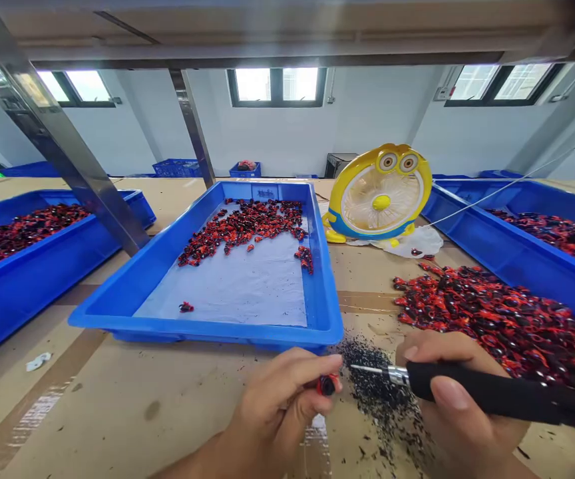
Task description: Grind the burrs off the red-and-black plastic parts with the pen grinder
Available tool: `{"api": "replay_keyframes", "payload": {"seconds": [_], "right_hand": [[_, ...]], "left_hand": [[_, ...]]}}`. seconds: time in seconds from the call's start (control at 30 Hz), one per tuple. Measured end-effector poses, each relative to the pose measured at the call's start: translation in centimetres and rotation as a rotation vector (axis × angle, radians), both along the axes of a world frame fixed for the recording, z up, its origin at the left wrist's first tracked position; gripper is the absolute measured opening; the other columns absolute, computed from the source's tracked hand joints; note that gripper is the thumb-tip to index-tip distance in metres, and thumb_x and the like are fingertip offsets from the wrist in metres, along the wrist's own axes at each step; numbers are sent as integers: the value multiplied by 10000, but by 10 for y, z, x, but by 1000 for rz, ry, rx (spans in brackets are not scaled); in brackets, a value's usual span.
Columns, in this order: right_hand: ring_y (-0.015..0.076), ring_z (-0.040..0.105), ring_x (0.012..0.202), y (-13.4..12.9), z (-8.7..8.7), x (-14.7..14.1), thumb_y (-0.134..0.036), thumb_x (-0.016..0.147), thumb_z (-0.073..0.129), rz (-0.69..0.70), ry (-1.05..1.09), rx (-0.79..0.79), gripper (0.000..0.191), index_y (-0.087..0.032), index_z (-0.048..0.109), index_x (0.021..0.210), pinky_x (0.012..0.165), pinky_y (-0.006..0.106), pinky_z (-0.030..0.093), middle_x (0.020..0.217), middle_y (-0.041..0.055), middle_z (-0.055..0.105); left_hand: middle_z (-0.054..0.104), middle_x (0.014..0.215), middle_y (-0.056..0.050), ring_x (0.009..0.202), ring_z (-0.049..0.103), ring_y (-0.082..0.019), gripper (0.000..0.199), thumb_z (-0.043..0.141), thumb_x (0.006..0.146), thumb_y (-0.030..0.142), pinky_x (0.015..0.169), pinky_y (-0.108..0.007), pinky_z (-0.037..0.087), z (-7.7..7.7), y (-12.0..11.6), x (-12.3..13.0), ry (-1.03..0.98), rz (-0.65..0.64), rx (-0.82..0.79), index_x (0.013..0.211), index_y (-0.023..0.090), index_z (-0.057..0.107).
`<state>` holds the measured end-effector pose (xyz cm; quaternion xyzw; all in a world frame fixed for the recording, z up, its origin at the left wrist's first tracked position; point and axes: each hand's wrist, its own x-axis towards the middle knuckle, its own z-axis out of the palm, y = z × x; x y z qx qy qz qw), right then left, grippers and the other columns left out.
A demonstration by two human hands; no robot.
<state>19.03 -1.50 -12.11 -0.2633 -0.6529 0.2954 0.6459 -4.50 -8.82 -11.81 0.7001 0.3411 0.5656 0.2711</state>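
Note:
My left hand [280, 392] pinches a small red-and-black plastic part [326, 385] between thumb and fingers, with its round black end facing me. In my right hand [472, 426] is a pen-like tool with a thick black handle [507, 398], a silver collar and a thin metal tip. The tip points left at the part, with a small gap between them. Beneath it, black shavings [380, 392] are scattered over the brown table. A heap of similar red-and-black parts [497, 319] lies beyond my right hand.
Ahead stands a blue tray [217, 330] lined with white sheet, holding many parts at its far end. Other blue trays with parts stand left [58, 256] and right [507, 233]. A yellow cartoon fan [338, 193] sits behind the heap. A metal post [82, 159] rises at left.

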Motion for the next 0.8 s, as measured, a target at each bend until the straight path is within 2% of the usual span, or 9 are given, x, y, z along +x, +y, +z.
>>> {"api": "replay_keyframes", "payload": {"seconds": [0.2, 0.37, 0.47, 0.57, 0.63, 0.7, 0.8], "right_hand": [[262, 698, 717, -9, 3, -2, -531, 990, 694, 13, 9, -32, 293, -244, 748, 962, 599, 382, 533, 787, 63, 690], [236, 667, 619, -10, 2, 2, -562, 972, 704, 13, -19, -49, 323, -244, 751, 948, 533, 361, 502, 746, 58, 679], [209, 621, 541, -13, 5, 5, -572, 964, 702, 28, -46, -63, 321, -257, 752, 932, 487, 345, 474, 706, 42, 669], [209, 621, 529, -17, 9, 6, -577, 956, 712, 41, -65, -71, 305, -275, 747, 928, 482, 348, 489, 679, 31, 656], [219, 640, 551, -18, 12, 4, -571, 962, 714, 48, -68, -78, 286, -287, 746, 940, 498, 358, 515, 684, 29, 654], [229, 658, 587, -18, 13, 1, -573, 972, 705, 52, -57, -82, 282, -294, 746, 957, 514, 364, 526, 714, 33, 663], [226, 671, 633, -13, 13, -3, -541, 996, 694, 37, -36, -87, 264, -287, 751, 1037, 520, 347, 507, 780, 46, 691]], "left_hand": [[805, 1048, -14, 854, 739, -118, 387, 693, 1072, 251, 789, -203, 617, -10, -1, 3, 3, 32, -150, 1426, 406, 706], [787, 1061, -31, 840, 701, -120, 384, 497, 1153, 226, 776, -218, 596, -13, 2, 7, 36, -46, -147, 1473, 359, 661], [759, 1049, -38, 820, 679, -120, 353, 453, 1170, 267, 794, -221, 587, -12, 3, 8, 59, -58, -152, 1454, 320, 656], [731, 1002, -19, 796, 665, -117, 334, 433, 1177, 295, 772, -211, 571, -12, 0, 5, 92, -44, -162, 1419, 331, 660], [730, 1008, -13, 845, 680, -134, 344, 444, 1174, 308, 815, -230, 581, -12, -4, 3, 124, -13, -183, 1445, 373, 645], [740, 1088, -23, 969, 709, -166, 387, 452, 1168, 323, 896, -268, 602, -10, -9, 0, 133, 45, -269, 1514, 428, 588], [727, 1160, -49, 1038, 714, -205, 389, 449, 1160, 366, 920, -310, 625, -5, -15, -1, 114, 124, -415, 1520, 429, 582]]}}
